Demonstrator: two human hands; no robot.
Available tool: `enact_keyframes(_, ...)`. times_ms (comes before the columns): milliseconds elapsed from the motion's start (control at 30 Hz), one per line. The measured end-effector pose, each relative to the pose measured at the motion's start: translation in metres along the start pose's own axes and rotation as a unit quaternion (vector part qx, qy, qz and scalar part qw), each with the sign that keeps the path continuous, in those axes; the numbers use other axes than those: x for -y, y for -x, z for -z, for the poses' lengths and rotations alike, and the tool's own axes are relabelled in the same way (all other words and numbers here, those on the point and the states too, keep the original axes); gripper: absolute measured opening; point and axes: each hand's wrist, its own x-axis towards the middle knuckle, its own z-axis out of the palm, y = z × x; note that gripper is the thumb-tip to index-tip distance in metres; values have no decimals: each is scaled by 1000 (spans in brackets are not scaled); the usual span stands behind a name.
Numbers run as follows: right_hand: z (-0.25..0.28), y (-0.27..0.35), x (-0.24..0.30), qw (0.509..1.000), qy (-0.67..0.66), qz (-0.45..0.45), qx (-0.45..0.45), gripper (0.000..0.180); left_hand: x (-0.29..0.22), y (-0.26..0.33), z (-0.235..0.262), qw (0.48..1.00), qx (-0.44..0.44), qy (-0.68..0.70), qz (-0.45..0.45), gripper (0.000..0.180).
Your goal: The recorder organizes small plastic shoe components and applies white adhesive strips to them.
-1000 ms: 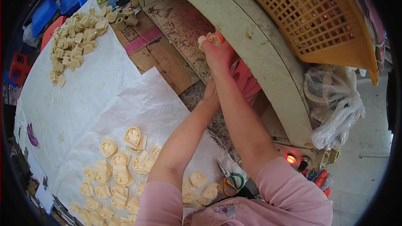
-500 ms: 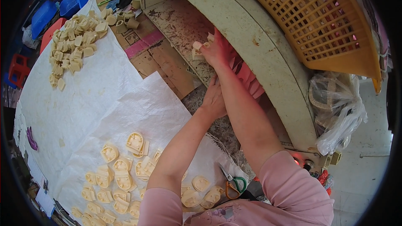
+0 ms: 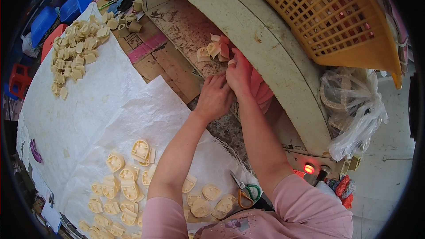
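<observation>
My right hand [image 3: 239, 79] is closed at the mouth of a low cabinet opening, with red light falling on it. Whatever its fingers hold is too small to make out. Close against it, my left hand [image 3: 215, 97] has its fingers curled, and what lies under them is hidden. Just beyond both hands, several cream plastic pieces [image 3: 214, 50] lie on the stained shelf [image 3: 179, 22] inside the cabinet. Reddish-lit sheets or strips [image 3: 260, 89] hang at the opening beside my right wrist.
Cream moulded parts [image 3: 131, 190] are spread on a white sheet [image 3: 102, 119] at near left; a heap of small cream pieces [image 3: 75, 53] sits farther off. Scissors [image 3: 246, 193] lie near my body. A yellow basket [image 3: 336, 17] stands on the cabinet [image 3: 265, 26], right of me; a red lamp [image 3: 309, 168] glows.
My right hand has drawn back toward me from the cream pieces, leaving them on the shelf. My left hand has shifted slightly left, its fingers now curled beside the right hand.
</observation>
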Motion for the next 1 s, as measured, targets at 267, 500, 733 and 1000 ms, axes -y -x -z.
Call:
enact_keyframes(267,0,9,-32,996,73,49,-4,38,26,-51,14,981,-135,-109,88,37)
enact_keyframes(500,-22,-3,-32,991,62,118,8,43,62,-76,10,983,-36,-113,139,44)
enact_keyframes(733,-9,0,-23,990,86,108,28,53,54,-87,20,951,24,-236,197,48)
enact_keyframes(1000,-4,20,-13,984,113,133,23,49,75,-66,16,975,-46,-158,148,58)
